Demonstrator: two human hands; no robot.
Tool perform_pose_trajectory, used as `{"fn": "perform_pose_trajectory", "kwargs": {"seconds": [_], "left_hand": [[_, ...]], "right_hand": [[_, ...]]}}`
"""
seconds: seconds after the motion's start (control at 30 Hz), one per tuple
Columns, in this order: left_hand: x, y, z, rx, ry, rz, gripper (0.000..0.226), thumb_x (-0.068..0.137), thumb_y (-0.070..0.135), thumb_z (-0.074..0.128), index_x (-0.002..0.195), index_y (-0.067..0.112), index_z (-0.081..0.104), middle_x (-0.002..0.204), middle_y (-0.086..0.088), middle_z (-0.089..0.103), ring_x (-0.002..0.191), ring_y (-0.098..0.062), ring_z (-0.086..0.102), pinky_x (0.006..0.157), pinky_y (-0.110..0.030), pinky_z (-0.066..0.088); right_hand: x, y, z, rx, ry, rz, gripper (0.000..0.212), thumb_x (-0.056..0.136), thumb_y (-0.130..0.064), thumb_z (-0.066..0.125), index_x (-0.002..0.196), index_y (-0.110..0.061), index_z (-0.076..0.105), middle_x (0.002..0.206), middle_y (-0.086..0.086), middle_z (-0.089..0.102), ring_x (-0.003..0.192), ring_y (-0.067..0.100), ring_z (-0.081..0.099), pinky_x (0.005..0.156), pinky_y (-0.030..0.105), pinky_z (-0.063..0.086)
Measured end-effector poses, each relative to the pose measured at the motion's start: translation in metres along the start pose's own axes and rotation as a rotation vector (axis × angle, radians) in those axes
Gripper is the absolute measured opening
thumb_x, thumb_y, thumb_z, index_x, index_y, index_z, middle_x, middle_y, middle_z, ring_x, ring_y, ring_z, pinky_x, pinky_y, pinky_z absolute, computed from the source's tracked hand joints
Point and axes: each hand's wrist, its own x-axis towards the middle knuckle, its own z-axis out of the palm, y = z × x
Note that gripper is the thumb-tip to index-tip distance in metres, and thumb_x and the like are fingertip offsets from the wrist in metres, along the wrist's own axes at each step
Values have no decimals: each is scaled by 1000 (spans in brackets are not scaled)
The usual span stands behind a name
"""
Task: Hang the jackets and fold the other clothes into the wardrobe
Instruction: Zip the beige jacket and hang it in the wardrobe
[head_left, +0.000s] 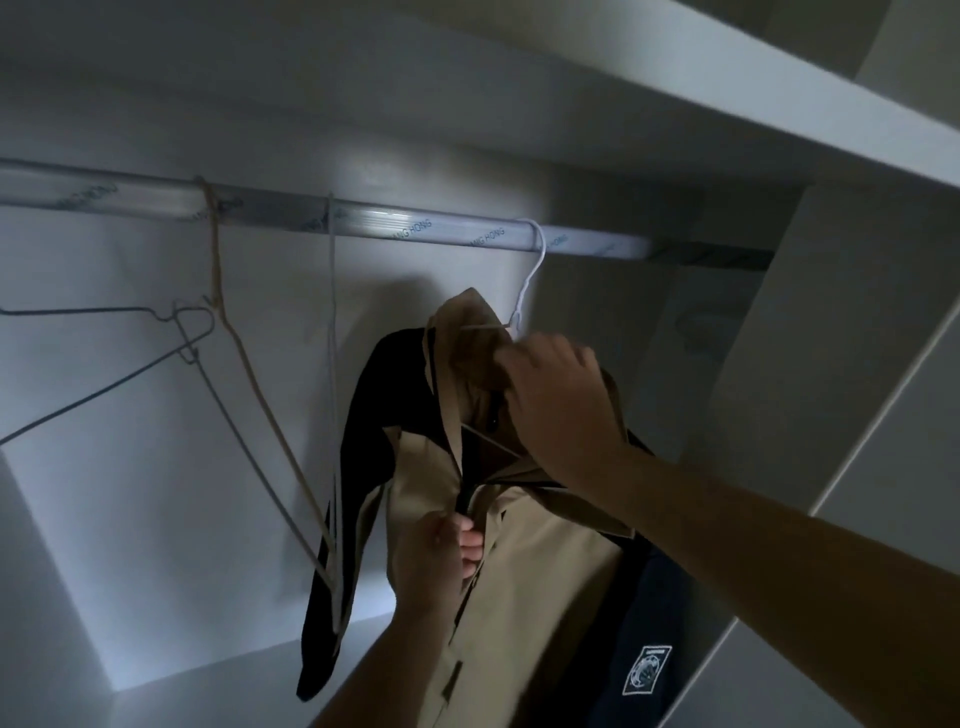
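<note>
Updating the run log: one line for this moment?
tan jacket: on white hanger, hooked over rail | right hand: grips collar | left hand: pinches front edge

We look into a dim white panelled wardrobe (831, 364). A pale glow lights its back wall (130, 374), and a thick white shelf board (779, 119) crosses overhead.

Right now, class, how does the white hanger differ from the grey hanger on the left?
The white hanger hooks over the rail; the grey hanger's hook sits well below the rail. The white hanger carries a jacket; the grey hanger is bare. The grey hanger shows whole and tilts steeply; the white hanger is mostly hidden under cloth. Both are thin wire.
</note>
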Motion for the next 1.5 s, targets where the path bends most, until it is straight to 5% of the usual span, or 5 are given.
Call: {"fn": "perform_pose_trajectory", "kwargs": {"seconds": [0.17, 0.63, 0.87, 1.1, 1.5], "left_hand": [[-9, 1, -10, -105, 171, 62, 19, 94, 8, 51, 87, -5, 63, 62, -9, 55, 39, -6, 48, 40, -14, 37], [4, -17, -32, 10, 173, 235, 27, 97, 16, 47, 79, 3, 63, 52, 1, 51, 41, -4, 44, 42, -15, 37], [11, -13, -16, 546, 320, 555, 32, 91, 20, 61, 122, 11, 60, 110, -3, 62, 90, -10, 60, 68, -8, 38], [17, -5, 13, 724, 434, 658, 16, 87, 32, 62, 81, 19, 67, 68, -6, 68, 63, -22, 62, 60, -32, 48], [15, -28, 13, 521, 354, 575, 16, 82, 24, 61, 71, 17, 53, 64, -5, 58, 63, -28, 57, 59, -38, 48]], "right_hand": [[-28, -16, 24, 117, -434, -199, 20, 97, -19, 45, 103, -24, 64, 102, -3, 58, 100, 16, 53, 86, 32, 35], [-19, -42, 78, 89, -618, -430, 23, 100, -20, 45, 109, -15, 65, 118, 2, 57, 106, 24, 59, 82, 37, 49], [-13, -24, 59, 299, -571, -186, 25, 98, -24, 47, 89, -10, 66, 88, 0, 57, 86, 21, 59, 70, 34, 46], [-13, -16, 38, 164, -383, -118, 30, 95, -34, 43, 91, -19, 69, 94, 1, 67, 91, 23, 61, 72, 33, 43], [26, 6, -11, -95, -270, 3, 31, 94, -35, 40, 68, -24, 52, 73, -5, 56, 78, 17, 54, 80, 37, 28]]}}
